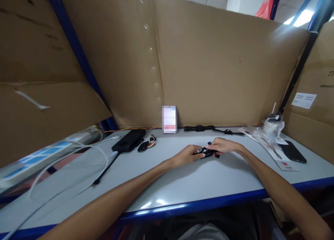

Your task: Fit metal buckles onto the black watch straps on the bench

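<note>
Over the middle right of the table, both hands meet at a small black device (205,151) with white marks on its face and dark strap-like ends. My left hand (188,154) grips its left side, thumb and fingers closed round the edge. Against its right side, my right hand (221,145) is closed in a pinch on the device or its dark strap; the fingers partly cover which. Behind my hands lie a black strapped device (200,128) and a thinner black band (228,132), both apart from my fingers.
A phone with a blurred screen (169,120) leans against the cardboard wall (208,66). To the left are a black power bank (129,141), keys (151,141), white cables (106,156) and a power strip (44,156). Packaged items (271,146) and a black phone (293,151) lie right.
</note>
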Demonstrator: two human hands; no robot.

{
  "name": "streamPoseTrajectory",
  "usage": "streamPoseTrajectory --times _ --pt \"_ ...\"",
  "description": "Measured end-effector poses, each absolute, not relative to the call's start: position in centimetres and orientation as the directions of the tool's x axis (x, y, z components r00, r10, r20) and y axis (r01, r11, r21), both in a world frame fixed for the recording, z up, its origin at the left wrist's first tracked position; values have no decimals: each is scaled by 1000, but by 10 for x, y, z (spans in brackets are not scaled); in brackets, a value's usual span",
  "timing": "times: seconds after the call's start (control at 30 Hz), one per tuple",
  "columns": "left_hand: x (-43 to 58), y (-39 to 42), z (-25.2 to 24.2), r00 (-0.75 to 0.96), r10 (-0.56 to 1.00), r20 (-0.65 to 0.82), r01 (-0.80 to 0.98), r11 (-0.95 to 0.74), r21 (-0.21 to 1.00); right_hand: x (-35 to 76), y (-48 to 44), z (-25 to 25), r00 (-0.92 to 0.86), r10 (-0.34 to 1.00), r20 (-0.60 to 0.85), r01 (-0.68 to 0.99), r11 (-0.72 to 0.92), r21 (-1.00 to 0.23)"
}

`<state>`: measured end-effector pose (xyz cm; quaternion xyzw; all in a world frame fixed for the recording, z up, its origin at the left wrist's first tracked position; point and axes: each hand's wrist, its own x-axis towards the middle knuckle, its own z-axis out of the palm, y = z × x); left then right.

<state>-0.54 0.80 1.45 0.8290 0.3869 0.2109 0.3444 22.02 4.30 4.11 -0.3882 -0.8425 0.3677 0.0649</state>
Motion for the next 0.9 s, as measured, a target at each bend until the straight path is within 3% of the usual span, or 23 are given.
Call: streamPoseTrajectory --times 0.3,0.9 --pt "-1 -3 22 602 787 137 641 -579 504 219 39 43 -686 687 -240 646 423 -636" --pt "-2 0 9 616 768 177 658 -625 421 218 35 48 -668 682 -297 664 367 -651"
